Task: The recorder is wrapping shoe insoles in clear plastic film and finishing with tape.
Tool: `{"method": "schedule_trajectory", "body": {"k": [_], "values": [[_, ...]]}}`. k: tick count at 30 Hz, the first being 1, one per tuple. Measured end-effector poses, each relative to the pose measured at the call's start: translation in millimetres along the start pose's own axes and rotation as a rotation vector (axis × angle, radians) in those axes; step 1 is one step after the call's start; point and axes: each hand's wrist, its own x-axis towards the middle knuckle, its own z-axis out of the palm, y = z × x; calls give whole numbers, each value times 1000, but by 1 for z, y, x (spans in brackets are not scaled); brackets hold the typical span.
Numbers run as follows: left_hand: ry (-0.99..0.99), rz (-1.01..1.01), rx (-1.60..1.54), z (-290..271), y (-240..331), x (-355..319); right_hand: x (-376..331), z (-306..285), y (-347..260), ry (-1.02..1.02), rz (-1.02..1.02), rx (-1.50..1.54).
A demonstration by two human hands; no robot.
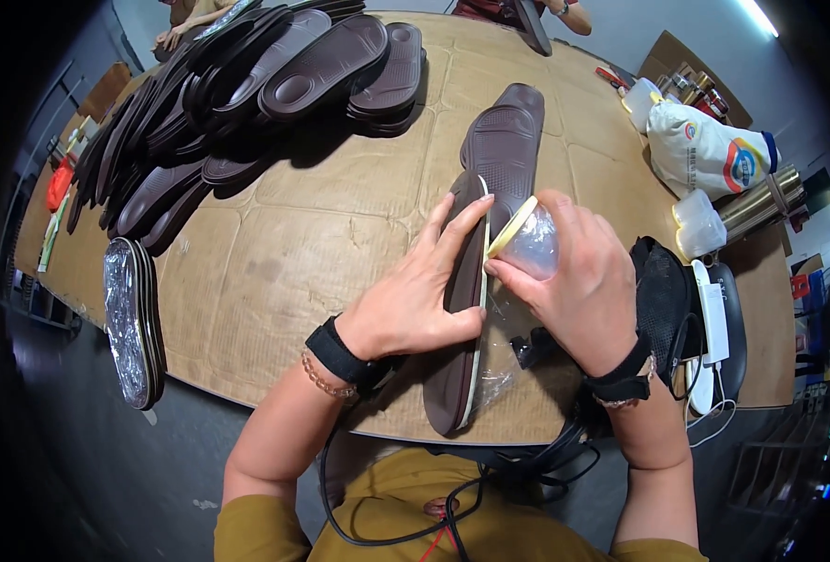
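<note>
A dark brown shoe sole (447, 393) stands tilted on its long edge, its pale side strip facing right. My left hand (410, 304) grips it from the left, fingers along its upper part and thumb lower down. My right hand (588, 281) is closed round a clear, cup-shaped plastic piece (533, 245) with a yellow rim. That rim touches or nearly touches the sole's pale edge. Just beyond lie more brown soles (506, 140), partly hidden by my hands and the held sole. Scraps of clear film (497, 379) lie beside the sole.
A big heap of brown soles (326, 61) fills the far left. Film-wrapped soles (129, 318) stand at the left edge. On the right are a white bag (705, 150), clear containers (700, 225), a white power strip (712, 323) and black cables. Other people sit across the table.
</note>
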Motion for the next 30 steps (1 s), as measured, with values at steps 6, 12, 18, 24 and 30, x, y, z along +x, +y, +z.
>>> {"method": "schedule_trajectory", "body": {"k": [6,12,18,24,30], "values": [[63,17,-3,4,3,3,0,-1,1,-46,15,18],[98,-25,-29,6,1,5,1,-2,4,-60,18,51],[144,-20,8,12,1,6,2,-7,8,-97,-8,106],[165,-25,50,15,0,3,10,-11,12,-215,20,208],[167,-39,42,17,3,4,9,-3,7,-34,-11,45]]}}
